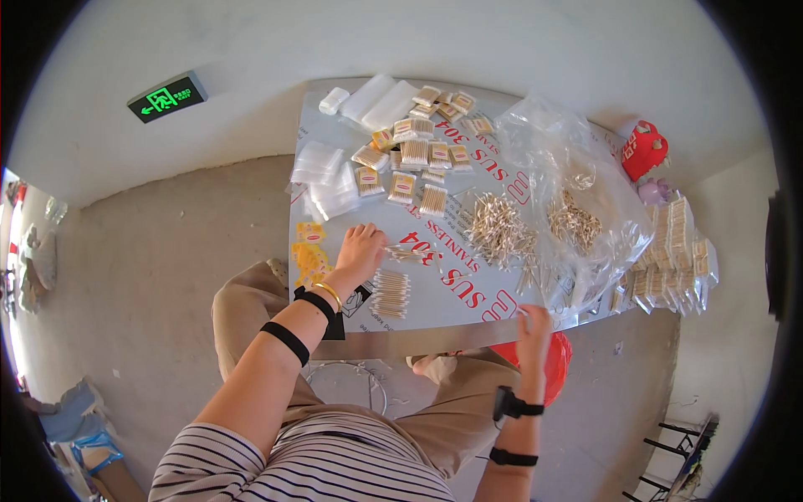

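My left hand [362, 253] is over the table's near left part, palm down with curled fingers. A few loose cotton swabs [411, 253] stick out to the right from its fingertips. Just below lies a neat stack of cotton swabs [390, 294]. At the table's front edge my right hand [533, 328] has its fingers pinched together; a small whitish bit shows at their tips, too small to name. Beyond it lies a large loose heap of cotton swabs [500, 227]. A clear plastic bag [606, 209] holds more swabs [574, 224].
Packed swab bags [414, 152] and empty clear bags [335, 180] cover the far left of the metal-sheeted table [452, 305]. Yellow cards [309, 255] lie at its left edge. Stacked packs [669, 259] stand at the right. A red bag [558, 368] hangs below the front edge.
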A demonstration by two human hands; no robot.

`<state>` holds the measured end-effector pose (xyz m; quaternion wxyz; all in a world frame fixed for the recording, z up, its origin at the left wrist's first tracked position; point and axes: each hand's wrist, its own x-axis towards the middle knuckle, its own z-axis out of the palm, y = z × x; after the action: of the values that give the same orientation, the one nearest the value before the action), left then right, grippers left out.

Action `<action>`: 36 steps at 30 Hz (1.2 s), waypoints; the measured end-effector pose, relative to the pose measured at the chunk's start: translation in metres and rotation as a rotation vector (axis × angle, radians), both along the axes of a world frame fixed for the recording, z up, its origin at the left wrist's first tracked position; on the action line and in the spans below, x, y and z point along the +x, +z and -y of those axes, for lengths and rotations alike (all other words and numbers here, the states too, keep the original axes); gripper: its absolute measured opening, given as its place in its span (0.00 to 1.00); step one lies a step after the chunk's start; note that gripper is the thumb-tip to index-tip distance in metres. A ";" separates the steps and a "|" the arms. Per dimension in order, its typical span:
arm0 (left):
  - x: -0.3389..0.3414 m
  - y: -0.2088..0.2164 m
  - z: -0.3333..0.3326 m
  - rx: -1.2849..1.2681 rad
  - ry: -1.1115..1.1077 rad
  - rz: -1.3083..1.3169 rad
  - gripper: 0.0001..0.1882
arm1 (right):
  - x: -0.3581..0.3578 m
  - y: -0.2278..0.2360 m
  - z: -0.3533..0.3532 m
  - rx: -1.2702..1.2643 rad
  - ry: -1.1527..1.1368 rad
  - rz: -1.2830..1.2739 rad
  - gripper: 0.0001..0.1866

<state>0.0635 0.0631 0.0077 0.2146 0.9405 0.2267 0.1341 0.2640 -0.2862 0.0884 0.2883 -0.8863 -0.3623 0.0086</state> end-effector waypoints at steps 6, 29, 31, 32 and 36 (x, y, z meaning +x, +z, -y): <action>-0.003 0.000 -0.018 0.003 -0.056 -0.080 0.03 | -0.019 -0.048 -0.120 0.036 0.220 -0.145 0.12; -0.010 0.002 -0.016 -0.158 0.003 0.062 0.08 | -0.018 -0.093 -0.178 0.159 0.298 -0.254 0.07; -0.022 -0.001 -0.018 -0.114 -0.005 0.039 0.08 | -0.015 -0.089 -0.174 0.159 0.317 -0.220 0.08; -0.023 -0.002 -0.019 -0.114 -0.002 0.038 0.08 | -0.015 -0.085 -0.173 0.145 0.295 -0.248 0.09; -0.018 -0.006 -0.021 -0.131 0.004 0.050 0.06 | -0.025 -0.070 -0.174 0.099 0.340 -0.288 0.10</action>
<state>0.0459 0.0838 0.0018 0.2812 0.9204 0.2313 0.1428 0.2389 -0.1125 0.0186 0.3745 -0.7871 -0.4614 0.1657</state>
